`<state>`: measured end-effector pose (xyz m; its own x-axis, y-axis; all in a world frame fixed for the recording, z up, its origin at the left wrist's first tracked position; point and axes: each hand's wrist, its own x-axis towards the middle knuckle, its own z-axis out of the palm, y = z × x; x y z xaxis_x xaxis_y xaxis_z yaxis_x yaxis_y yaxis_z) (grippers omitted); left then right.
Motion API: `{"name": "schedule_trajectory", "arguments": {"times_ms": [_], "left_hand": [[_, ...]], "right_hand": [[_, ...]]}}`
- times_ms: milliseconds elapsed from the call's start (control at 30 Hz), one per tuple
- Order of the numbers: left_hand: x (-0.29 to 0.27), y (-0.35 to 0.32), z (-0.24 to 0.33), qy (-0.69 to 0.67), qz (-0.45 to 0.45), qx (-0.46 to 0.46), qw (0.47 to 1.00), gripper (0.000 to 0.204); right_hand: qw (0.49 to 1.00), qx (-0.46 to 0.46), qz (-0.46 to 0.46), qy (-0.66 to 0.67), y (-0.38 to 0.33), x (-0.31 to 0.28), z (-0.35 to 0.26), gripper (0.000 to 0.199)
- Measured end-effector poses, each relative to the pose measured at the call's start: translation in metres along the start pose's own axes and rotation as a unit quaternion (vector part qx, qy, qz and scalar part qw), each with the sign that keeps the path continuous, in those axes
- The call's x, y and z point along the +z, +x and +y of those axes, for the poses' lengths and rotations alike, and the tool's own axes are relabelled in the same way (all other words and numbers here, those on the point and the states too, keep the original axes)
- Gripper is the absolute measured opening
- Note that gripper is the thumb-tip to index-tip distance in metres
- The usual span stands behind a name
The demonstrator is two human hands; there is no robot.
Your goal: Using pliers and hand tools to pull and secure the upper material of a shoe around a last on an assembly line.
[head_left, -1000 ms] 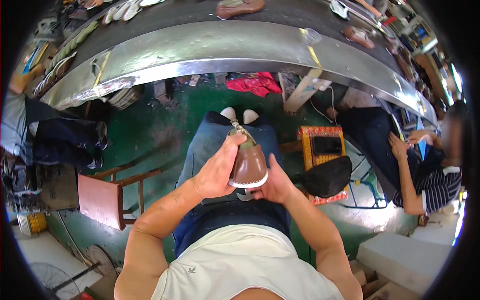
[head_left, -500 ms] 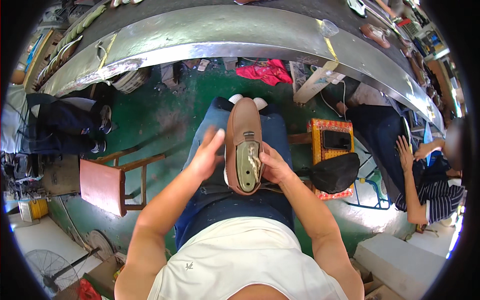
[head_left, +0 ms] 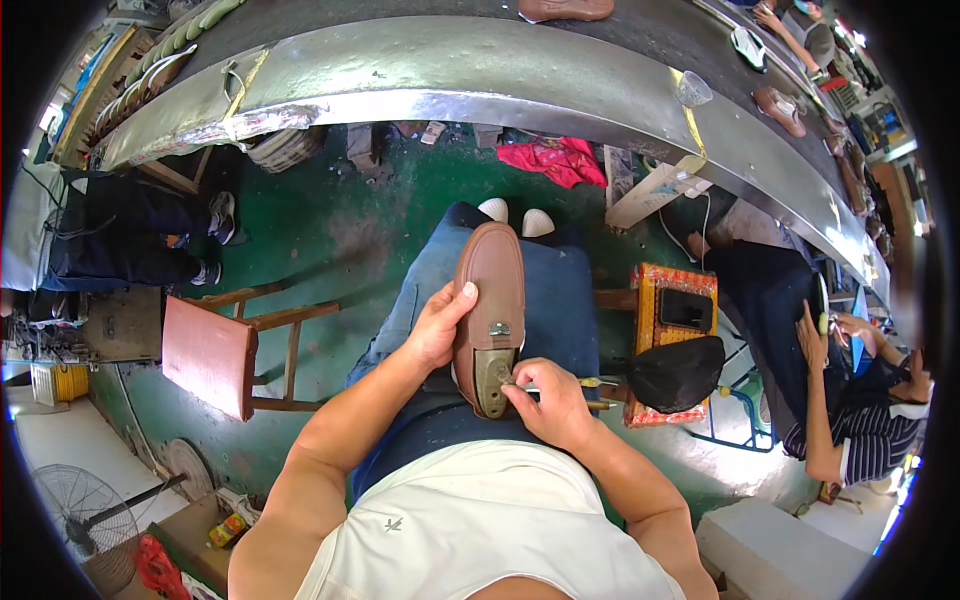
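A brown loafer (head_left: 490, 270) with a dark buckle on its strap lies toe-away above my lap. An olive-green shoe last (head_left: 491, 372) shows in its opening and at the heel end. Around the shoe's left side my left hand (head_left: 440, 325) is closed, its thumb on the upper. My right hand (head_left: 550, 398) is closed at the heel end, pinching a thin tool against the last. Two slim yellowish handles stick out to the right of that hand; whether both belong to held tools is hidden.
A metal-edged workbench (head_left: 400, 85) crosses ahead, with shoes on it. To the left stands a brown stool (head_left: 208, 355). On the right, a patterned seat (head_left: 655, 290) carries a phone (head_left: 686, 309) and a black cloth item (head_left: 678, 373). A co-worker (head_left: 860, 430) sits farther right.
My left hand, which was off the shoe, has taken hold of its left side. The right hand has moved from the shoe's side down to the heel end. The view has shifted slightly.
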<state>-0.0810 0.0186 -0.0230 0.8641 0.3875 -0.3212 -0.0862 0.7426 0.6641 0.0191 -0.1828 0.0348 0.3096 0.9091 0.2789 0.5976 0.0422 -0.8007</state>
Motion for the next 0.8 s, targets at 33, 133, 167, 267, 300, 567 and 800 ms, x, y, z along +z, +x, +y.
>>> {"name": "schedule_trajectory", "arguments": {"times_ms": [33, 133, 167, 267, 300, 567, 800], "left_hand": [[0.000, 0.000, 0.000, -0.003, -0.004, -0.007, 1.000, 0.055], [-0.001, -0.001, -0.005, 0.013, -0.006, -0.008, 1.000, 0.057], [-0.001, 0.000, -0.006, 0.013, -0.003, -0.005, 1.000, 0.057], [0.002, 0.005, -0.001, 0.002, 0.010, -0.002, 1.000, 0.058], [0.005, 0.008, 0.002, -0.008, 0.021, -0.007, 1.000, 0.059], [0.049, 0.072, -0.024, 0.079, 0.195, -0.063, 0.976, 0.077], [0.008, 0.086, -0.076, -0.026, 0.109, -0.205, 0.972, 0.063]], "right_hand": [[1.000, -0.001, 0.001, -0.001, -0.002, -0.001, 0.001, 0.027], [0.831, 0.289, -0.094, 0.466, -0.005, -0.011, 0.001, 0.017], [0.737, 0.336, -0.132, 0.571, -0.002, -0.017, -0.005, 0.013], [0.866, 0.287, -0.065, 0.404, -0.004, -0.025, -0.003, 0.022], [0.926, 0.251, 0.012, 0.282, -0.007, -0.016, 0.025, 0.032], [0.586, 0.479, 0.162, 0.633, 0.044, 0.014, 0.089, 0.054], [0.529, 0.566, 0.152, 0.614, 0.018, 0.057, 0.196, 0.042]]}}
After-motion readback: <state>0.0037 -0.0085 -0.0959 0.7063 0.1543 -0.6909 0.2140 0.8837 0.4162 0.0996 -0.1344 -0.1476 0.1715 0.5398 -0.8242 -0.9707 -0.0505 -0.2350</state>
